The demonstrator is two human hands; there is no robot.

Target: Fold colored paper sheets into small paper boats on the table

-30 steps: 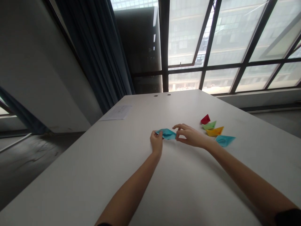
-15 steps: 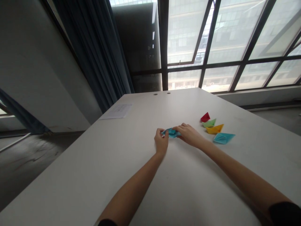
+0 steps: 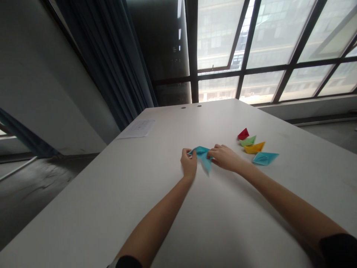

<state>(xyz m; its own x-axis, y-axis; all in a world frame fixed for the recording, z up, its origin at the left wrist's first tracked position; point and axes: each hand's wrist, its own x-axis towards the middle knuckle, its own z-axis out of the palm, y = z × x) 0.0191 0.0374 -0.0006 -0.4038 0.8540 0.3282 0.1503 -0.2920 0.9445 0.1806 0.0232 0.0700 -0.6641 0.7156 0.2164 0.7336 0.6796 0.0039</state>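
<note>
A folded piece of blue paper (image 3: pixel 203 152) is stretched between my two hands over the middle of the table. My left hand (image 3: pixel 189 163) pinches its left end between thumb and fingers. At the right end, the fingers of my right hand (image 3: pixel 223 156) are closed on the paper. One pointed flap hangs down toward me and is slightly blurred. To the right of my right hand lie a blue paper boat (image 3: pixel 265 159), a yellow paper boat (image 3: pixel 254 148), a light green paper boat (image 3: pixel 247 141) and a red paper boat (image 3: pixel 243 134), in a slanting row.
The white table (image 3: pixel 156 156) runs toward the windows. Printed sheets (image 3: pixel 137 128) lie near its left edge. Two round cable holes sit at its far end. A dark blue curtain (image 3: pixel 111 56) hangs behind the left side.
The blue paper has opened out, and a pointed flap now hangs below it. My hands have spread slightly apart. The camera view has tilted down a little.
</note>
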